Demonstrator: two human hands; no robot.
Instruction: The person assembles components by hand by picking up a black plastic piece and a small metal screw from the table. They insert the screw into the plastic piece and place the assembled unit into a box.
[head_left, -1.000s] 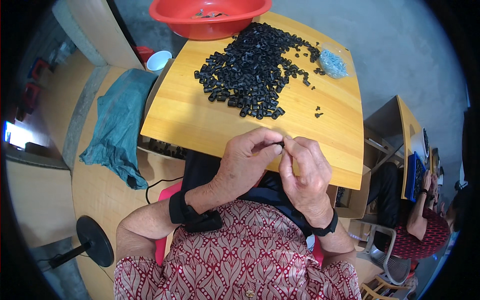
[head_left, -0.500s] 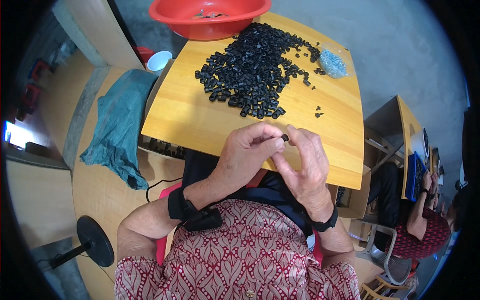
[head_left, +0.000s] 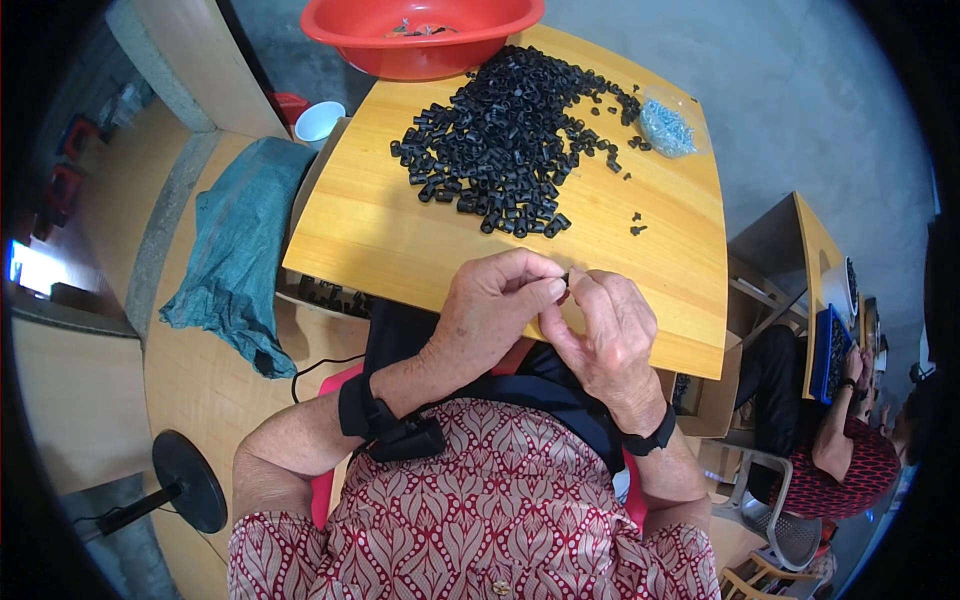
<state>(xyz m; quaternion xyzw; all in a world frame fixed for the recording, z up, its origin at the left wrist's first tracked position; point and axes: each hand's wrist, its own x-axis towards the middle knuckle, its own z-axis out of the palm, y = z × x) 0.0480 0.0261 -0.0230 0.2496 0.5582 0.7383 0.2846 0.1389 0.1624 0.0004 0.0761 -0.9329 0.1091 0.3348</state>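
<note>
Over the table's near edge, my left hand (head_left: 500,305) pinches a small black plastic fitting (head_left: 566,281) between thumb and forefinger. My right hand (head_left: 607,335) meets it from the other side, fingertips closed against the same piece. Most of the fitting is covered by the fingers. Beyond my hands lies a large heap of black plastic fittings (head_left: 510,140), short hollow tubes in front and smaller pieces toward the back right. A couple of small black pieces (head_left: 638,230) lie apart, right of the heap. At the far right, a clear plastic bag (head_left: 668,128) holds many small silvery screws.
A red basin (head_left: 420,55) stands at the table's far left, beside a white bowl (head_left: 319,122) lower down. A green woven sack (head_left: 245,245) hangs left of the wooden table (head_left: 345,235). Open cardboard boxes (head_left: 715,400) flank my legs. At right, another person (head_left: 840,450) works at a second table.
My right hand's fingers have closed in on the fitting, and less of it shows now. My left hand keeps its pinch in nearly the same place.
</note>
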